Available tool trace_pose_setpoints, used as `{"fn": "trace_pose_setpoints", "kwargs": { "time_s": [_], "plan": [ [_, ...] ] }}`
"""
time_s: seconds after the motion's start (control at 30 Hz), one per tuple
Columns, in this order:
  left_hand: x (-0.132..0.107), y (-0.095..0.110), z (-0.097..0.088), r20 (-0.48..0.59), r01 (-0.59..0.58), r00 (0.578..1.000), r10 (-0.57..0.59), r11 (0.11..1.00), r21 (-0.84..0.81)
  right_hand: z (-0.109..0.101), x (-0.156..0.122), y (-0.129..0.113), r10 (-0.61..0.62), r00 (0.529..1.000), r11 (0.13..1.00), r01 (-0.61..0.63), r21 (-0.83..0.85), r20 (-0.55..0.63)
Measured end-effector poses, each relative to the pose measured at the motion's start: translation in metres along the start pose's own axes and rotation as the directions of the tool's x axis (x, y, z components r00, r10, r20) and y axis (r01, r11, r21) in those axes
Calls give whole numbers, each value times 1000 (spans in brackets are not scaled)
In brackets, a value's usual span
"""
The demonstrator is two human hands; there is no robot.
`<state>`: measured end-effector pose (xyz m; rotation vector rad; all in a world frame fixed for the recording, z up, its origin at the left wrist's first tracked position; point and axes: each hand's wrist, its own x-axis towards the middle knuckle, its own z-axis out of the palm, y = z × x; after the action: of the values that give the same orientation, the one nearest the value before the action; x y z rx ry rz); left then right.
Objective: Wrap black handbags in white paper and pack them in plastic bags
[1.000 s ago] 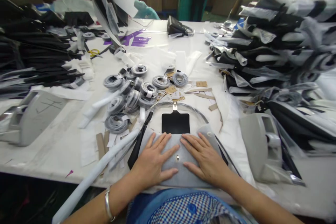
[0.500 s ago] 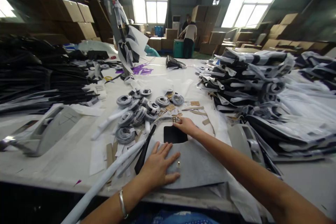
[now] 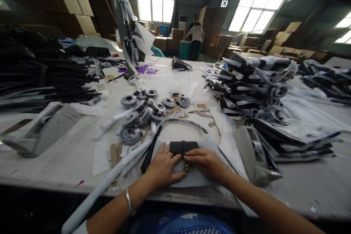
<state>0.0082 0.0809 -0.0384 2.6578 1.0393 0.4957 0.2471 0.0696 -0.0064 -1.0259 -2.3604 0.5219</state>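
Note:
A grey felt-wrapped bag (image 3: pixel 196 177) lies at the near table edge in front of me. Its black flap (image 3: pixel 183 147) is folded down over the grey, with a small metal clasp (image 3: pixel 187 165) at its tip. My right hand (image 3: pixel 206 162) pinches the flap's tip at the clasp. My left hand (image 3: pixel 162 168) lies on the grey felt beside it, fingers stretched towards the flap. A silver bangle sits on my left wrist. A thin grey strap (image 3: pixel 189 122) curves across the table just beyond the bag.
Several grey strap coils (image 3: pixel 142 111) lie past the bag, a black-handled tool (image 3: pixel 150 150) and white paper rolls (image 3: pixel 109 179) to its left. Grey tape dispensers stand left (image 3: pixel 45 129) and right (image 3: pixel 253 153). Stacks of packed black bags (image 3: pixel 263 91) fill both sides. A person (image 3: pixel 196 42) stands by cartons far back.
My right hand came back from the far end of the flap and folded the black flap down over the grey felt. My left hand stayed on the felt.

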Motion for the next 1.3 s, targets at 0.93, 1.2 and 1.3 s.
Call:
{"fn": "trace_pose_setpoints", "kwargs": {
  "time_s": [0.93, 1.2, 1.3],
  "plan": [
    [-22, 25, -3, -52, -303, 953, 299, 949, -88, 16, -13, 1, 88, 979, 985, -59, -161, 181],
    [-22, 31, -8, 32, -223, 972, 235, 952, -208, 4, 16, 2, -2, 949, 990, 47, -135, 314],
    [-23, 31, -8, 35, -219, 972, 231, 954, -204, 6, 25, 4, -30, 926, 988, 85, -129, 376]
  ]
}}
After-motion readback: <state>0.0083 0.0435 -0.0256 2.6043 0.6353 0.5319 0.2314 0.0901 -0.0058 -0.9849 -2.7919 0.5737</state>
